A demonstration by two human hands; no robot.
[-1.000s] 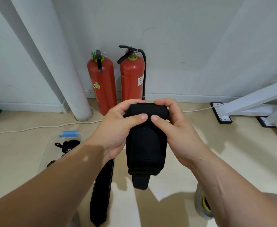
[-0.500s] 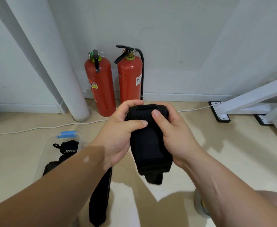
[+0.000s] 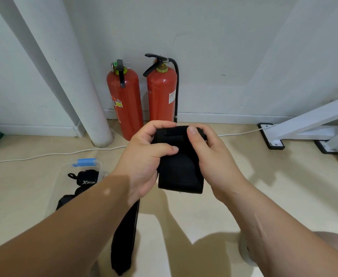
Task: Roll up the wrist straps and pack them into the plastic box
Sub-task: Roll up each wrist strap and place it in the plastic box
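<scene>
Beige floor (image 3: pixel 244 176) meets a white wall (image 3: pixel 224 47). The left hand (image 3: pixel 144 156) and right hand (image 3: pixel 214 156) pinch a black wrist strap (image 3: pixel 180 168) between them, partly rolled (its tail hangs below the grip). Left of the grip, a clear plastic box (image 3: pixel 61 176) holds rolled straps (image 3: pixel 86 177). Beneath the grip, a second strap (image 3: pixel 126 236) lies flat, not yet rolled.

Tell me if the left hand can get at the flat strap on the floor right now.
Probably not yet: the left hand grips the half-rolled strap. The flat strap itself lies uncovered, close by.
</scene>
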